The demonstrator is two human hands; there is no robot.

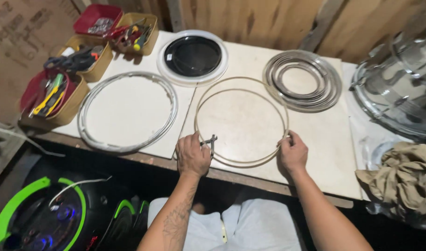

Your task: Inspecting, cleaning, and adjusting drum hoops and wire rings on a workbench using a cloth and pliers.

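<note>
A pale double hoop lies flat on the white tabletop, right in front of the person, and both hands are on its near arc. The left hand sits at about 8 o'clock on the ring, fingers curled shut around a small pair of pliers whose tips meet the rim there. The right hand is at about 4 o'clock, thumb and fingers pinched closed on the hoop's edge (how many of the two bands it catches I cannot tell). From either grip the ring's body spreads away toward 12 o'clock; being round it has no long axis, and the two hands are equally near, each touching it.

Around it: a larger white ring at 9 o'clock, touching nothing; a black disc in a white frame at 11 o'clock; a coil of silvery metal strip at 1 o'clock, just beside the hoop. Trays of hand tools line the far left, a crumpled tan cloth lies at 3 o'clock
</note>
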